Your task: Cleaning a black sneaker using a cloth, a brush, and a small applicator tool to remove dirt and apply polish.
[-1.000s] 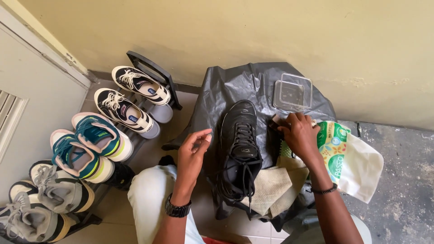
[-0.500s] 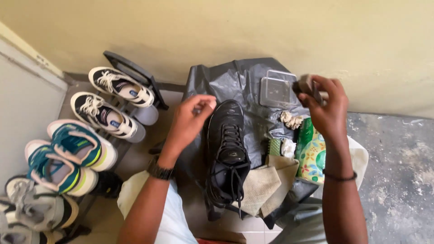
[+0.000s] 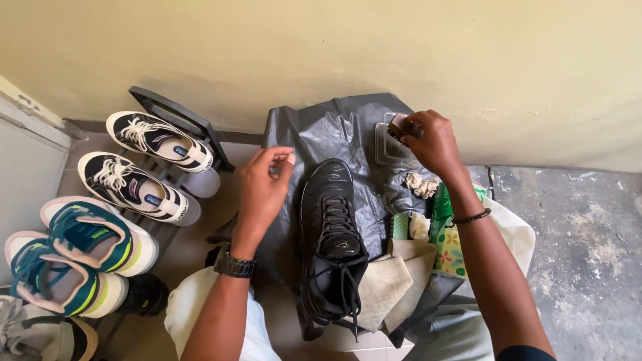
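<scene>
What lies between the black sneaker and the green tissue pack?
In the head view, between the black sneaker and the green tissue pack lie a small green sponge, a crumpled white tissue, and folded beige cloths.

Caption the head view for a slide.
Right hand holds a small brush over a clear container; left hand hovers beside a black sneaker.

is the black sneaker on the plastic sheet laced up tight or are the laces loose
Loose. The black sneaker lies sole-down on the grey plastic sheet, and its laces hang slack and untied past the collar.
</scene>
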